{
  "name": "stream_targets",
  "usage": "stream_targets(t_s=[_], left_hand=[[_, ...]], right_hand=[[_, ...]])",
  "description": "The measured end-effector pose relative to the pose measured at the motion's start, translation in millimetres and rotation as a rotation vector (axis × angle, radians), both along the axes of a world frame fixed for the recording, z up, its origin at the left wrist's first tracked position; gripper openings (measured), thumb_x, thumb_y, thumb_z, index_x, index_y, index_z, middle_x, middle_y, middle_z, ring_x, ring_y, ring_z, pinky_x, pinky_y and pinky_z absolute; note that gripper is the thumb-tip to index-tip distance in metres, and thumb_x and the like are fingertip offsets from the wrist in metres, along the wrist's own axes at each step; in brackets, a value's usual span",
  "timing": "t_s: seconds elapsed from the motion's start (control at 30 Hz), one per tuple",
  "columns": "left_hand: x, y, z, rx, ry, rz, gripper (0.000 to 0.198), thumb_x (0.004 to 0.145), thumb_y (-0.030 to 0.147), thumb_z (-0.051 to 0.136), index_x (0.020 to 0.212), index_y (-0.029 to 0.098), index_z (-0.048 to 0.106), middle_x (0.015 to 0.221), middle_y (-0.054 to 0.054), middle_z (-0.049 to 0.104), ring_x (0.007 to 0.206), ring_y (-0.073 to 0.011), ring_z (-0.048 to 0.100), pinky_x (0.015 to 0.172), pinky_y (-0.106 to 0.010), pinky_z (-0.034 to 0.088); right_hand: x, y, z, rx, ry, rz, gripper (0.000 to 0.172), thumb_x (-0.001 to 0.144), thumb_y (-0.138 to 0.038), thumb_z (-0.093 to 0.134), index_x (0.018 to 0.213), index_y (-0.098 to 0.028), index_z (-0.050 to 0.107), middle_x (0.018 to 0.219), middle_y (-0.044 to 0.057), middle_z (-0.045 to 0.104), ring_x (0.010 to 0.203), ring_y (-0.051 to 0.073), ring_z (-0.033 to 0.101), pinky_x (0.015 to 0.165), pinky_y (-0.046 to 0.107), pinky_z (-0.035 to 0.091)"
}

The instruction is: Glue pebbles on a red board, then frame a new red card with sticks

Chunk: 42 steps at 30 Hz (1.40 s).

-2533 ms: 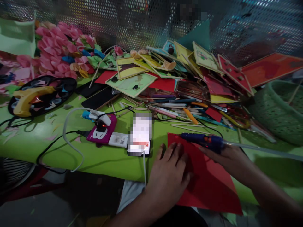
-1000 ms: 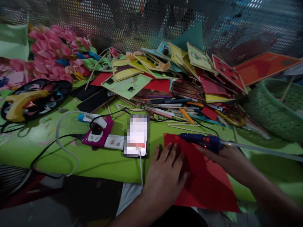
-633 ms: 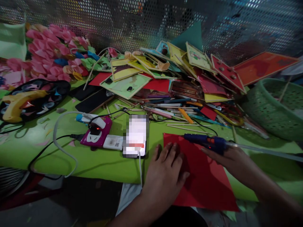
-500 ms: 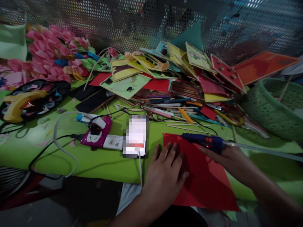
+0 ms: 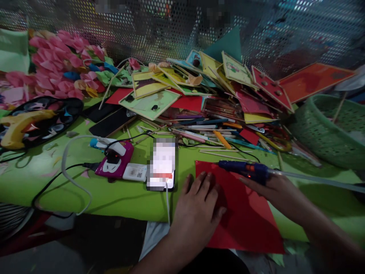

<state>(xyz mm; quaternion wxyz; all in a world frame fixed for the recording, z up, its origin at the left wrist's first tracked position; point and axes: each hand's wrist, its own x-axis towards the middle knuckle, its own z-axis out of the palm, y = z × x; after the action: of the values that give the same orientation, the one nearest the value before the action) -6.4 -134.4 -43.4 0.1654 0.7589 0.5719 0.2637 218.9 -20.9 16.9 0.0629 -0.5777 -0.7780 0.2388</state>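
Note:
A red sheet of paper [image 5: 251, 224] lies at the front edge of the green table, its lower part reaching past the edge. My left hand [image 5: 198, 211] rests flat on the sheet's left side, fingers spread. My right hand [image 5: 273, 188] is closed round a dark blue glue gun [image 5: 245, 170], whose nozzle points left over the sheet's top edge. A small orange light shows on the gun, and a long pale glue stick [image 5: 316, 179] runs out of its back. Left of my left hand lies a lit phone [image 5: 162, 163] with a white cable.
A purple power strip [image 5: 116, 161] with plugs and cables sits on the left. Behind are pens and sticks [image 5: 199, 127], a pile of framed paper pictures [image 5: 154, 102], pink paper petals [image 5: 59, 64] and a yellow glue gun [image 5: 23, 129]. A green basket [image 5: 322, 133] stands at right.
The whole view has shifted very slightly. Both hands, the glue gun and the red paper keep practically the same places relative to each other.

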Motion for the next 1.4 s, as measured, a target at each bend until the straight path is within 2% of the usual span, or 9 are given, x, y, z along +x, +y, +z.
stream_targets(t_s=[0.27, 0.37, 0.53, 0.7, 0.83, 1.0, 1.2, 1.33, 1.4], left_hand=[[0.1, 0.0, 0.2, 0.017, 0.024, 0.003, 0.045, 0.102, 0.046, 0.057, 0.141, 0.024, 0.059, 0.161, -0.006, 0.049, 0.150, -0.0262, 0.043, 0.126, -0.055, 0.031], [0.4, -0.5, 0.0, 0.010, 0.030, 0.003, 0.045, 0.102, 0.046, 0.058, 0.141, 0.024, 0.058, 0.162, -0.005, 0.048, 0.150, -0.0265, 0.042, 0.125, -0.055, 0.032], [0.2, -0.2, 1.0, 0.011, 0.030, 0.002, 0.044, 0.102, 0.045, 0.057, 0.141, 0.024, 0.058, 0.162, -0.005, 0.048, 0.150, -0.0263, 0.042, 0.125, -0.055, 0.032], [-0.3, 0.9, 2.2, 0.036, 0.021, 0.006, 0.044, 0.102, 0.046, 0.059, 0.139, 0.023, 0.060, 0.160, -0.007, 0.050, 0.148, -0.0273, 0.046, 0.125, -0.055, 0.033], [-0.1, 0.4, 2.2, 0.023, 0.022, 0.002, 0.045, 0.101, 0.045, 0.059, 0.140, 0.023, 0.060, 0.160, -0.006, 0.050, 0.148, -0.0275, 0.045, 0.125, -0.056, 0.033], [-0.1, -0.5, 1.1, 0.030, 0.013, -0.009, 0.042, 0.103, 0.043, 0.057, 0.140, 0.025, 0.059, 0.160, -0.002, 0.050, 0.149, -0.0267, 0.044, 0.125, -0.057, 0.033], [-1.5, 1.1, 1.0, 0.036, -0.001, -0.013, 0.040, 0.103, 0.044, 0.058, 0.138, 0.026, 0.061, 0.156, 0.001, 0.055, 0.149, -0.0270, 0.044, 0.124, -0.058, 0.034], [-0.5, 0.7, 0.1, 0.029, -0.011, -0.013, 0.040, 0.103, 0.043, 0.057, 0.139, 0.026, 0.060, 0.157, 0.003, 0.054, 0.149, -0.0273, 0.045, 0.123, -0.060, 0.034], [0.1, 0.2, -0.2, 0.029, -0.013, -0.013, 0.040, 0.103, 0.042, 0.057, 0.140, 0.027, 0.059, 0.158, 0.004, 0.052, 0.149, -0.0273, 0.044, 0.123, -0.061, 0.033]], right_hand=[[7.4, -1.5, 1.5, 0.023, -0.035, 0.006, 0.049, 0.083, -0.067, 0.060, 0.055, -0.027, 0.067, 0.050, 0.000, 0.056, 0.051, 0.022, 0.055, 0.053, 0.031, 0.042], [3.1, -1.6, 0.5, 0.021, -0.014, -0.006, 0.048, 0.084, -0.069, 0.060, 0.062, -0.027, 0.073, 0.051, 0.000, 0.060, 0.052, 0.023, 0.059, 0.054, 0.032, 0.043], [-0.9, -0.7, -1.0, 0.019, 0.006, 0.030, 0.048, 0.087, -0.067, 0.058, 0.086, -0.026, 0.083, 0.050, 0.000, 0.058, 0.052, 0.024, 0.059, 0.055, 0.032, 0.043], [8.2, -2.6, 1.9, 0.036, -0.014, -0.019, 0.053, 0.082, -0.069, 0.061, 0.050, -0.026, 0.063, 0.045, -0.002, 0.044, 0.048, 0.020, 0.050, 0.055, 0.032, 0.043], [6.0, -3.9, 3.6, 0.047, -0.013, -0.021, 0.052, 0.083, -0.068, 0.061, 0.052, -0.026, 0.062, 0.051, -0.001, 0.052, 0.052, 0.020, 0.051, 0.057, 0.032, 0.043], [1.3, -3.1, 0.3, 0.019, -0.029, -0.015, 0.057, 0.085, -0.069, 0.059, 0.047, -0.026, 0.058, 0.046, -0.001, 0.049, 0.049, 0.019, 0.050, 0.054, 0.031, 0.040], [11.3, -2.4, -0.8, 0.036, -0.004, -0.033, 0.052, 0.084, -0.067, 0.062, 0.054, -0.024, 0.063, 0.053, -0.001, 0.058, 0.052, 0.019, 0.054, 0.052, 0.030, 0.042], [8.3, -2.9, 0.2, 0.057, -0.009, -0.023, 0.055, 0.084, -0.065, 0.062, 0.047, -0.025, 0.056, 0.045, -0.003, 0.047, 0.047, 0.017, 0.047, 0.051, 0.030, 0.040], [4.1, -2.6, 0.1, 0.043, -0.013, -0.007, 0.056, 0.085, -0.065, 0.061, 0.045, -0.026, 0.056, 0.044, -0.002, 0.048, 0.046, 0.017, 0.047, 0.050, 0.030, 0.039]])
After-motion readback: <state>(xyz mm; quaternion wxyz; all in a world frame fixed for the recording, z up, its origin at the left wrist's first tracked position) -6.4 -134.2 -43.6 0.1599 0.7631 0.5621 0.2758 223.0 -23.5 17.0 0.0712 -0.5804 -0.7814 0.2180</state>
